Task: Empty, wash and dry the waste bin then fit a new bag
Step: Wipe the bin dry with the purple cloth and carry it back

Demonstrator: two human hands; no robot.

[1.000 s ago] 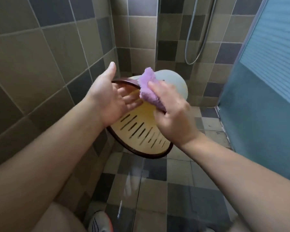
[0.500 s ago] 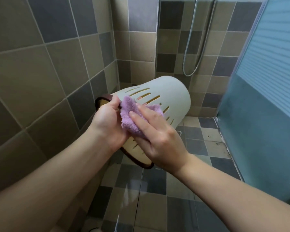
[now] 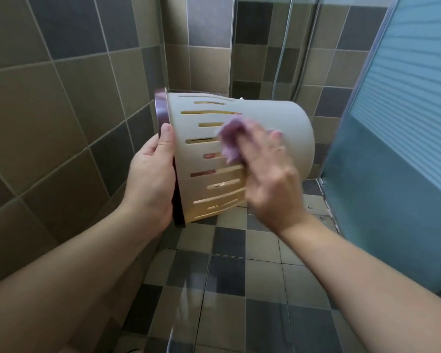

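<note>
Held on its side in the air above the tiled floor [image 3: 229,266], the waste bin [image 3: 270,118] has its dark rim gripped by the left hand [image 3: 150,179], while the right hand [image 3: 270,179], further right, presses a bunched purple cloth [image 3: 231,140] against its slotted wall.

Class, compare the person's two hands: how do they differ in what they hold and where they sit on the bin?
The left hand grips the waste bin at its dark rim; the right hand presses a purple cloth against the slotted side wall. The left looks sharp, the right blurred. Both touch the tipped bin.
</note>
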